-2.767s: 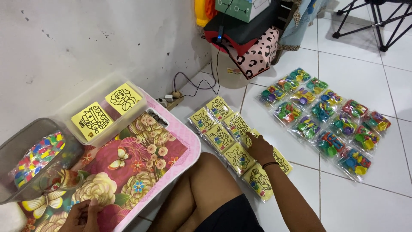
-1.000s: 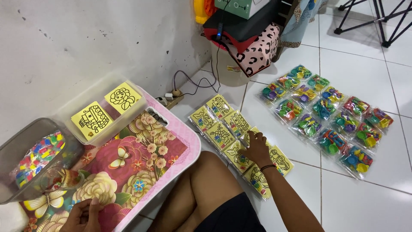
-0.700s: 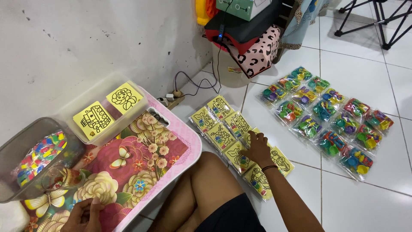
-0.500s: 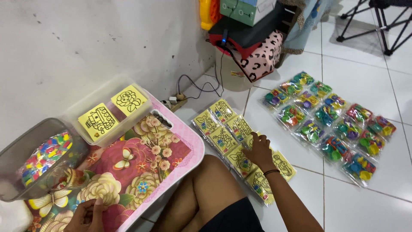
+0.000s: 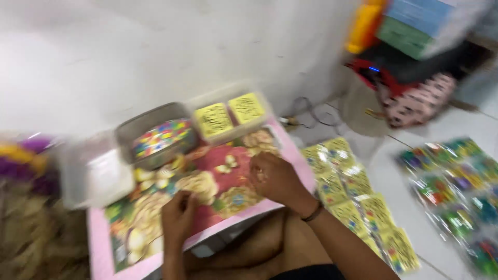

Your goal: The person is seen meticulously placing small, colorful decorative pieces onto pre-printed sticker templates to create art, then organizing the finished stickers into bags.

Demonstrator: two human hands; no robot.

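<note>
The picture is blurred by head motion. Both hands rest on a pink low table [image 5: 104, 259] with a flowered top. My left hand [image 5: 178, 218] lies near the table's front edge, fingers curled, with nothing clearly in it. My right hand [image 5: 275, 179] sits on the table's right part with fingers bent; whether it holds anything I cannot tell. Behind the hands stand a clear tub of yellow picture cards [image 5: 228, 115] and a grey tub of small coloured pieces [image 5: 158, 137].
Rows of yellow packets [image 5: 358, 202] lie on the white floor right of the table, with bags of coloured pieces [image 5: 456, 192] farther right. A clear lidded box [image 5: 96, 173] stands at the table's left. My bent legs [image 5: 259, 249] are under the table edge. A wall rises behind.
My right hand left the yellow packets on the floor and came up onto the table. The view swung left toward the table and tubs.
</note>
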